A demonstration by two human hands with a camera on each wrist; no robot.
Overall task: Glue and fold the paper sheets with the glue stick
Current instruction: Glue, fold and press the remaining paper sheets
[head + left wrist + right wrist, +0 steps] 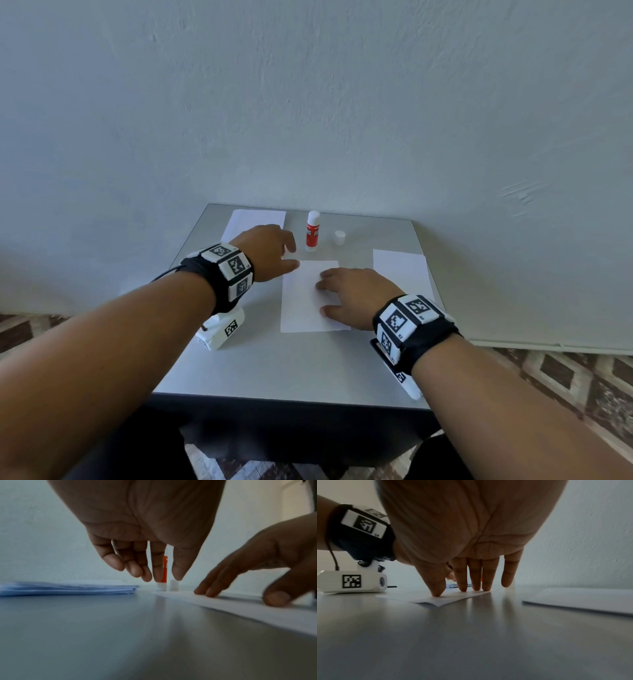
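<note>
A white folded sheet [301,301] lies flat in the middle of the grey table [274,370]. My right hand [346,294] presses on it with straight fingers [462,586] and thumb [436,592]. My left hand [270,250] hovers just above the sheet's far left corner, fingers [137,572] hanging relaxed and holding nothing. The red and white glue stick [312,231] stands upright and uncapped behind the sheet, just beyond my left hand. Its white cap [339,237] stands to its right. In the left wrist view the glue stick [164,572] shows between my fingers.
A stack of white sheets [255,221] lies at the table's far left corner, partly hidden by my left hand. Another white paper pile [400,274] lies at the right edge. A pale wall [308,102] rises right behind the table. Patterned floor surrounds it.
</note>
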